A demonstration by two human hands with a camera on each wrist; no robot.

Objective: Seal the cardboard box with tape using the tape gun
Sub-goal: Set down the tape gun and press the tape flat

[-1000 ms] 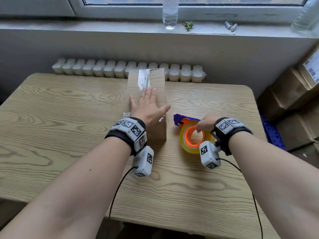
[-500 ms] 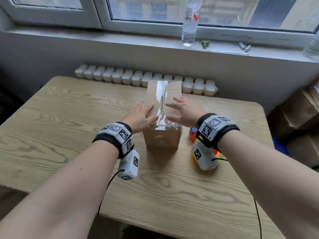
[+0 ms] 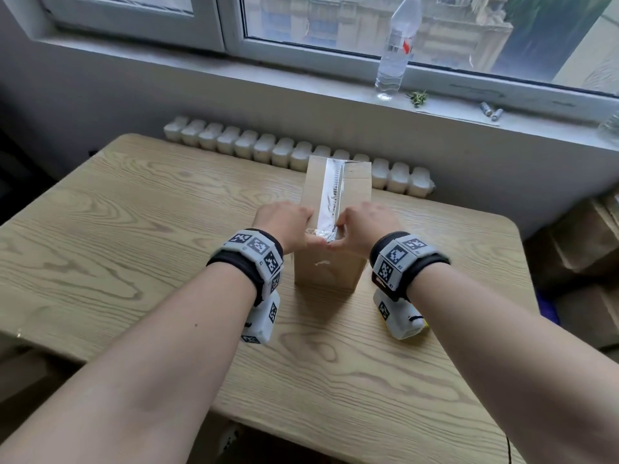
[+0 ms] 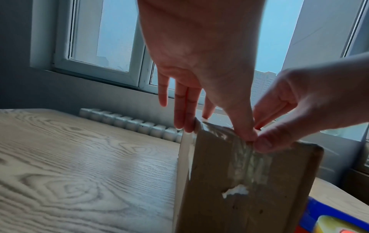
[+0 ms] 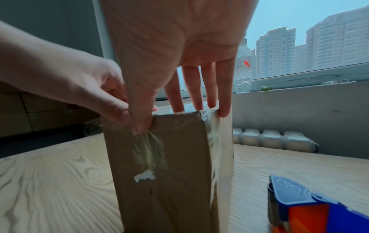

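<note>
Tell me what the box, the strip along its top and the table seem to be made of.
The box: plain brown cardboard, matte, with a small torn white patch on its near face. The strip: clear plastic tape by the look, glossy and wrinkled, catching window light. The table: pale wood grain, smooth with a low sheen; solid wood or printed laminate cannot be told.

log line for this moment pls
step: press tape end down | left hand: on box | right hand: on box | tape gun: on table
</note>
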